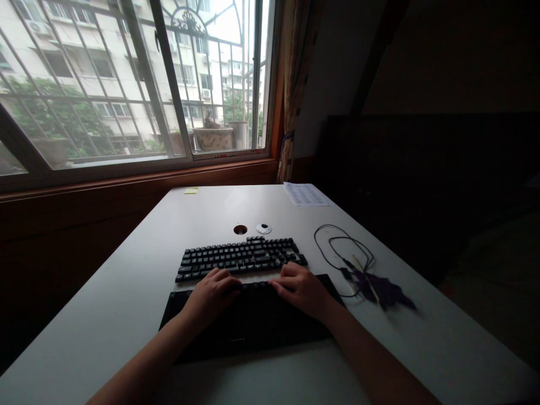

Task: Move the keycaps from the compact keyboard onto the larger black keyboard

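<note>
White desk [105, 292] margin runs off left, left hand [217, 291] curls at far edge of black base [253, 327], which lies under both hands, long axis left-right, keys [230, 257] just beyond, right hand [297, 286] curls equally near, both grips unclear, cable [346, 273] and cloth [392, 291] sit right.
</note>
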`<state>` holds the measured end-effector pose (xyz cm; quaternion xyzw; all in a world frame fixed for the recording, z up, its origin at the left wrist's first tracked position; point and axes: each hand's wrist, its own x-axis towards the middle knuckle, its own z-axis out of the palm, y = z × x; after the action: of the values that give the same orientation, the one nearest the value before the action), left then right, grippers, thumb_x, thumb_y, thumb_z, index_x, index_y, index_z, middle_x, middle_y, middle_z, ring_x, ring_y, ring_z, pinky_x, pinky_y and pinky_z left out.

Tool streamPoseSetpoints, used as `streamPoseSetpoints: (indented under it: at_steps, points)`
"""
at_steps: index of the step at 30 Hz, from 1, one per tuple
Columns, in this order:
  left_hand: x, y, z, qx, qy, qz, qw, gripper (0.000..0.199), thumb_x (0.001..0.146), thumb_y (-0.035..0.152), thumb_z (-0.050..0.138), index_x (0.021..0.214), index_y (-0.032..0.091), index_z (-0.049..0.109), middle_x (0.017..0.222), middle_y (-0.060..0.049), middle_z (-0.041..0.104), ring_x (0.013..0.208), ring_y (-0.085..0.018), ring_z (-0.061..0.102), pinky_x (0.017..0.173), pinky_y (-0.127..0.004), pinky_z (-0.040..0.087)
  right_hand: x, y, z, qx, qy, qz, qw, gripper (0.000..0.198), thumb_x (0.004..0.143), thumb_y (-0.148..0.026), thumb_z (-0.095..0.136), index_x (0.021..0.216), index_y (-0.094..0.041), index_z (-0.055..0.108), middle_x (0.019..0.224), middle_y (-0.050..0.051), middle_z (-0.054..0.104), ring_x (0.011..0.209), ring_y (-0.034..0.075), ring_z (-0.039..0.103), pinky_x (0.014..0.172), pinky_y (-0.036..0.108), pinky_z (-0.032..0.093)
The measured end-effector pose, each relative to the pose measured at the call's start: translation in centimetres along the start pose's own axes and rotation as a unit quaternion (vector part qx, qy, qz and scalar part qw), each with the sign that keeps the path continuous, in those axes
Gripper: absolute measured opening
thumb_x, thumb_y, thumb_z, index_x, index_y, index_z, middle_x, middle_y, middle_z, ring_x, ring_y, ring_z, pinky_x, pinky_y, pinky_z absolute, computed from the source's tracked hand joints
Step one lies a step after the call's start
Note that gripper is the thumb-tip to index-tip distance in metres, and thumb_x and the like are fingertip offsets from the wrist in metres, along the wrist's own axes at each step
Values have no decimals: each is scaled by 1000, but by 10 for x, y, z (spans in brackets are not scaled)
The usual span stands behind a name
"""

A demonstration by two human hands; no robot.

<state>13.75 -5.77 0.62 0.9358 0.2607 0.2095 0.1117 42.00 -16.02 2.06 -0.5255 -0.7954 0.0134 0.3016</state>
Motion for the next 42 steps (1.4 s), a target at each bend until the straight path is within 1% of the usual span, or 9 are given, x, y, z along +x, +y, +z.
streamPoseSetpoints:
  at_steps: [5, 8, 12, 18, 24, 30, 33, 37, 42]
  points:
    - [0, 0, 0, -3, -3, -2, 1000, 17, 91, 25, 68, 108, 26, 70, 104, -4, 68, 98, -23, 59, 84, -37, 52, 0, 0, -2, -31, 3, 14, 999, 24, 99, -28, 56, 91, -23, 78, 78, 3, 58, 78, 17, 54, 74, 31, 45]
    - [-1, 0, 1, -2, -2, -4, 1000, 17, 91, 24, 68, 108, 26, 70, 104, -4, 68, 98, -23, 59, 85, -37, 52, 0, -1, -3, -16, 4, 0, 1000, 24, 99, -30, 56, 93, -22, 78, 79, 3, 58, 78, 17, 53, 74, 30, 46]
    - [0, 0, 1, -4, -2, -4, 1000, 18, 91, 25, 68, 108, 27, 70, 105, -3, 68, 99, -23, 58, 85, -37, 52, 1, -3, -3, -18, -10, -14, 1000, 25, 98, -29, 57, 87, -22, 78, 78, 3, 59, 78, 17, 53, 74, 30, 46]
    - [-1, -1, 1, 3, 0, -2, 1000, 18, 91, 25, 68, 108, 27, 70, 104, -3, 68, 99, -23, 58, 86, -37, 51, 1, -5, -4, -37, 19, -1, 999, 25, 99, -28, 56, 90, -22, 78, 76, 3, 59, 76, 17, 54, 72, 30, 45]
    - [0, 1, -1, 1, 3, 0, 1000, 16, 91, 25, 68, 107, 27, 70, 103, -3, 68, 97, -23, 59, 84, -36, 52, 0, -1, -5, -44, -10, -18, 999, 24, 98, -29, 58, 87, -24, 78, 74, 2, 60, 75, 17, 55, 70, 29, 44]
    - [0, 3, -2, 3, 3, -2, 1000, 17, 91, 24, 67, 108, 26, 70, 104, -3, 68, 98, -23, 59, 85, -37, 52, -2, 1, -6, -32, -6, -15, 999, 24, 99, -31, 55, 100, -24, 78, 77, 3, 60, 76, 16, 56, 70, 28, 45]
    - [0, 3, -3, -4, -2, -4, 1000, 17, 92, 25, 67, 109, 26, 69, 105, -4, 68, 98, -23, 59, 84, -37, 52, -1, 0, -5, -39, -27, -13, 999, 24, 99, -31, 56, 95, -25, 79, 77, 2, 61, 76, 16, 56, 71, 28, 45]
    - [0, 3, -3, -7, -4, -8, 1000, 16, 92, 24, 66, 108, 26, 69, 105, -4, 68, 98, -23, 59, 85, -37, 51, -1, 7, -10, -88, 7, 32, 996, 25, 99, -30, 56, 89, -24, 79, 76, 2, 61, 74, 16, 57, 71, 29, 44]
    - [4, 3, -12, -14, -19, 7, 1000, 18, 96, 29, 61, 112, 25, 68, 108, -5, 68, 99, -22, 61, 87, -38, 51, -2, 14, -19, -94, 57, 71, 991, 30, 100, -32, 52, 90, -23, 79, 74, 3, 61, 75, 17, 59, 73, 29, 46]
